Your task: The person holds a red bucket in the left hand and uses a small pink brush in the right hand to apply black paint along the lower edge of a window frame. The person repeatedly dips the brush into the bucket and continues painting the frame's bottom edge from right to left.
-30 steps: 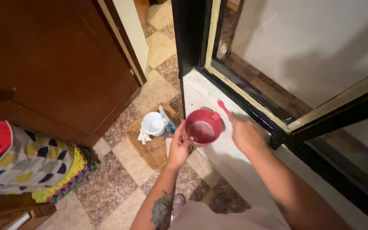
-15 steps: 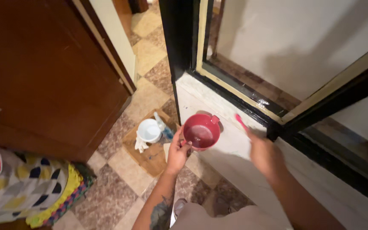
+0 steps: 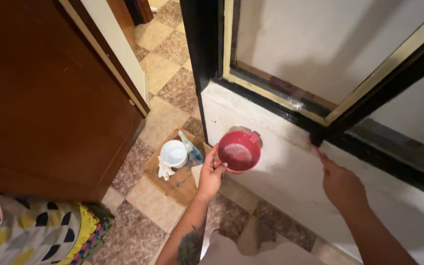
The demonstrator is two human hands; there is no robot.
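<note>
My left hand (image 3: 211, 175) grips the handle of a small red cup (image 3: 239, 151) with pale liquid in it, held above the tiled floor. My right hand (image 3: 342, 185) holds a thin pink brush (image 3: 314, 145), its tip against the black frame (image 3: 320, 128) at the lower edge of the window, just above the white wall (image 3: 280, 162).
A piece of brown cardboard (image 3: 182, 182) lies on the floor with a white tub (image 3: 173, 153), a white rag (image 3: 165, 170) and a blue-and-white tube (image 3: 191, 148) on it. A brown wooden door (image 3: 50, 98) stands at the left. Patterned cushions (image 3: 35, 235) lie at bottom left.
My right hand has moved right along the black frame with the brush. The red cup has stayed in my left hand at about the same height.
</note>
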